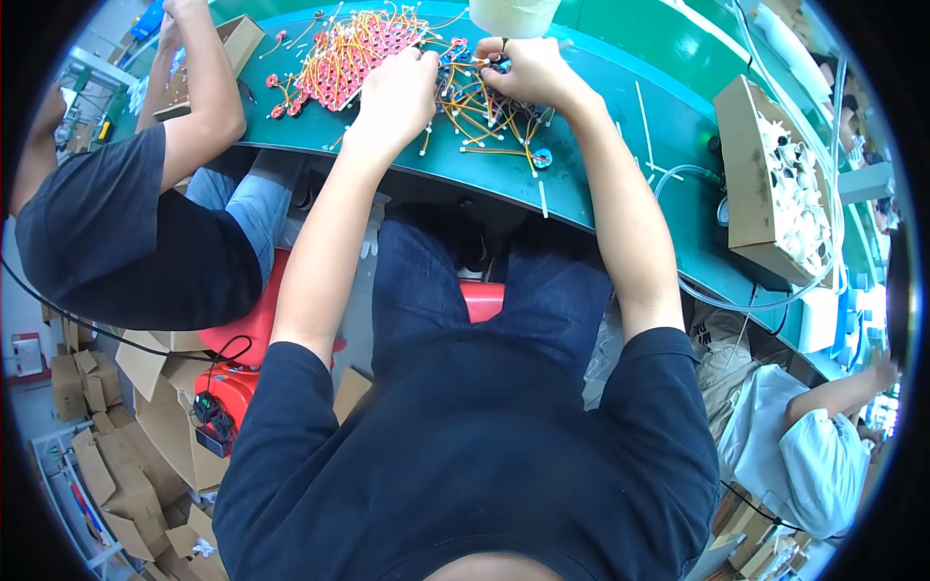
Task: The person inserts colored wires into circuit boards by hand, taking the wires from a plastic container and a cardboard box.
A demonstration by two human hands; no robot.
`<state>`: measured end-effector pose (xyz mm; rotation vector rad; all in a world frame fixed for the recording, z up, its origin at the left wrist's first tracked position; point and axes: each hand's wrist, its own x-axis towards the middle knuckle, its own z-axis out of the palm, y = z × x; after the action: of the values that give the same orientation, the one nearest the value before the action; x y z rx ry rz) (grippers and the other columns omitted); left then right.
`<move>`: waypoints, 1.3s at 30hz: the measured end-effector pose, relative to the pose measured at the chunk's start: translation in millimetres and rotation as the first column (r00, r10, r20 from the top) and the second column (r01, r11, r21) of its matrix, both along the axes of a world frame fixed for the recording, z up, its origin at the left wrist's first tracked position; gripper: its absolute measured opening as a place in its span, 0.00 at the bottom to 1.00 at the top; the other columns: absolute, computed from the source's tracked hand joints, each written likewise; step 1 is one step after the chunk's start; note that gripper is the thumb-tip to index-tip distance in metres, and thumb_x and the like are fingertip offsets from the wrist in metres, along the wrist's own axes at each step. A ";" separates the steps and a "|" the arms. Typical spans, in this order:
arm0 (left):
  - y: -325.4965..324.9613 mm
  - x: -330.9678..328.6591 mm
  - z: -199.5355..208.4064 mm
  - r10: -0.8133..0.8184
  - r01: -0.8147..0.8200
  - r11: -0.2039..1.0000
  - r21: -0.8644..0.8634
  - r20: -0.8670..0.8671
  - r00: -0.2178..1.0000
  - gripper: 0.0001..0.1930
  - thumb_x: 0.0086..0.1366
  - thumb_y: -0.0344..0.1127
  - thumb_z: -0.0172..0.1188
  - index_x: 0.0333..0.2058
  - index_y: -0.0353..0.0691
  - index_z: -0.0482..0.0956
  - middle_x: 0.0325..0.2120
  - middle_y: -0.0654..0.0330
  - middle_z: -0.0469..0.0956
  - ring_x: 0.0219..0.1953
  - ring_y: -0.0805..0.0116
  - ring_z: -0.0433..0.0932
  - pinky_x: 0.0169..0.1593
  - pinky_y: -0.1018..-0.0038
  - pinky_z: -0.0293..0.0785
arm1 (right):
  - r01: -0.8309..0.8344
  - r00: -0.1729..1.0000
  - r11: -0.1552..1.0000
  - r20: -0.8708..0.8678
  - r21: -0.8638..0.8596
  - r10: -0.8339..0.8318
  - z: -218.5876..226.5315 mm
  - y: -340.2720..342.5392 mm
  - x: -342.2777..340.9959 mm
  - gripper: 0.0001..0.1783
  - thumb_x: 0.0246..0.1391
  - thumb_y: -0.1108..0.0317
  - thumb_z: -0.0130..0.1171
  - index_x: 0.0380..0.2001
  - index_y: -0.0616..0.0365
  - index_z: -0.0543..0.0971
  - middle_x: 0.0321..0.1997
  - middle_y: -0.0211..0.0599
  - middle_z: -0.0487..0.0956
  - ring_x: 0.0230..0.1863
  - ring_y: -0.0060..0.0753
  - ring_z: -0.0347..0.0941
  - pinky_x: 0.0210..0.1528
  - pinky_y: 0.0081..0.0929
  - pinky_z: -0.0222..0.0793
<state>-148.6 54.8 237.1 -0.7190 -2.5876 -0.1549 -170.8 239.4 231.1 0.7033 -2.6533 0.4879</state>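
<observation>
My left hand [399,95] is closed, fingertips down at the right edge of a dense panel of red round boards [363,48] with orange and yellow wires. Whatever it pinches is hidden by the fingers. My right hand [531,74], a ring on one finger, is curled closed over a loose heap of small blue round boards [455,58] with wires and white connectors. Bluish bits show by its thumb, but I cannot make out what it grips. One blue round board [542,158] with its wire lies apart near the table's front edge.
On the green table [678,126], a white tub [513,15] stands behind my right hand. At right is a cardboard box [751,174] of white parts, beside a looping clear hose [668,184]. A co-worker [136,223] sits close at left by another box [228,53].
</observation>
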 end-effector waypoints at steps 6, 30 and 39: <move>0.6 -10.5 -1.8 0.021 -0.025 0.998 0.064 0.063 0.998 0.16 0.49 0.29 0.55 0.39 0.34 0.71 0.33 0.48 0.73 0.37 0.54 0.73 0.42 0.66 0.68 | -0.077 0.995 0.985 0.056 -0.155 0.086 1.9 8.5 -5.4 0.12 0.41 0.65 0.57 0.34 0.48 0.75 0.31 0.36 0.75 0.37 0.36 0.72 0.41 0.27 0.67; 2.9 -1.6 9.3 -0.430 -0.135 0.458 0.879 0.352 0.831 0.27 0.48 0.37 0.63 0.45 0.28 0.66 0.28 0.55 0.75 0.24 0.78 0.71 0.26 0.83 0.67 | -0.035 0.906 0.992 -0.415 0.120 0.082 -8.5 -10.6 -4.7 0.18 0.41 0.72 0.54 0.40 0.50 0.70 0.23 0.39 0.74 0.28 0.43 0.72 0.33 0.35 0.68; 0.9 22.8 6.8 -0.458 -0.093 0.530 0.843 0.377 0.805 0.20 0.54 0.36 0.58 0.41 0.29 0.69 0.21 0.61 0.74 0.19 0.81 0.68 0.24 0.83 0.64 | -0.012 0.955 0.992 -0.292 0.124 0.048 -7.6 -10.1 -0.2 0.17 0.38 0.72 0.56 0.37 0.52 0.72 0.27 0.39 0.74 0.32 0.42 0.72 0.34 0.36 0.66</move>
<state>-125.8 55.7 243.9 -0.6066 -2.4169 -1.8203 -171.0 229.3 223.5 0.7860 -2.4080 0.2103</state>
